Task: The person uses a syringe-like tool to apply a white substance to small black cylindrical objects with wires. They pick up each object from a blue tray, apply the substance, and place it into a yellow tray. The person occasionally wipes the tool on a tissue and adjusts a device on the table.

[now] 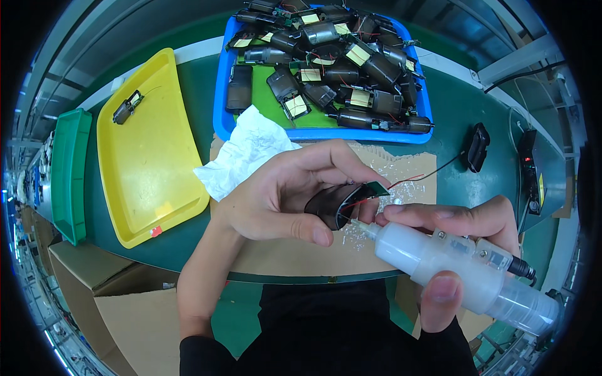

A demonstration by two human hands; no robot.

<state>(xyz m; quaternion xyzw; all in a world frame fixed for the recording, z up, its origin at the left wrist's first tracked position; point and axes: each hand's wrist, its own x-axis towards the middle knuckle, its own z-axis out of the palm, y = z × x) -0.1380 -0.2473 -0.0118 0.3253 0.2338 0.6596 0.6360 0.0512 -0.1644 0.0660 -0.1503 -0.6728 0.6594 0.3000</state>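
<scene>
The left hand (282, 194) holds a dark curved casing (323, 208) with a small green circuit board (377, 188); the right hand (492, 220) grips a translucent dispensing syringe (467, 279), its nozzle (366, 229) at the casing's near edge. Beneath lies a cardboard sheet (282, 255). On the far side, a blue tray (364, 135) holds many dark units (379, 70); a yellow tray (147, 169) sits left.

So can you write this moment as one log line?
left hand: holding dark housing | right hand: holding white dispenser | nozzle: at housing's open end, contact unclear
</scene>
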